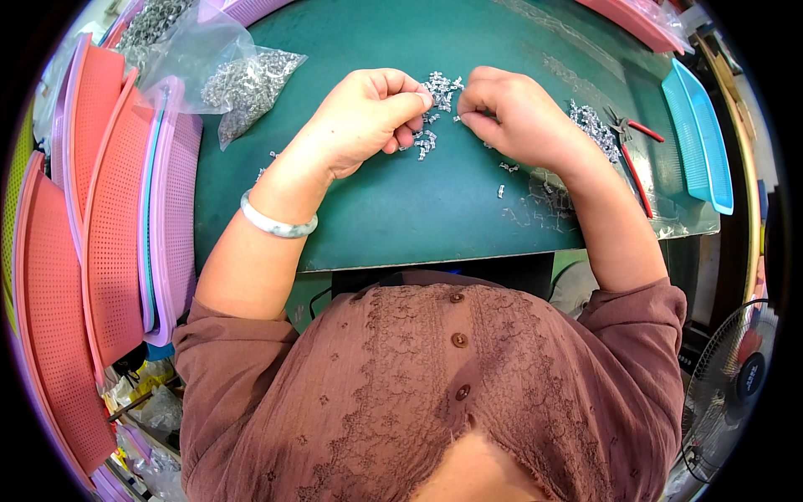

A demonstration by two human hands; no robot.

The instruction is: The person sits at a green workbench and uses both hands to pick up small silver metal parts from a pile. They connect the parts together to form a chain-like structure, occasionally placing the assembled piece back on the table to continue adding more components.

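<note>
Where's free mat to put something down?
Bare green mat between the wrists down to the near edge, and beyond the hands up top. Crowded: small metal parts at the fingers, parts bag upper left, red-handled pliers and plastic sheet right.

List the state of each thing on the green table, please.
left hand: closed, pinching small metal parts
right hand: closed over parts
pile of small metal parts: loose, scattered
plastic bag: open, lying flat, part-filled
red-handled pliers: lying unused

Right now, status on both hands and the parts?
Left hand and right hand pinching small metal parts over green mat. Red-handled pliers off right, clear.
</note>
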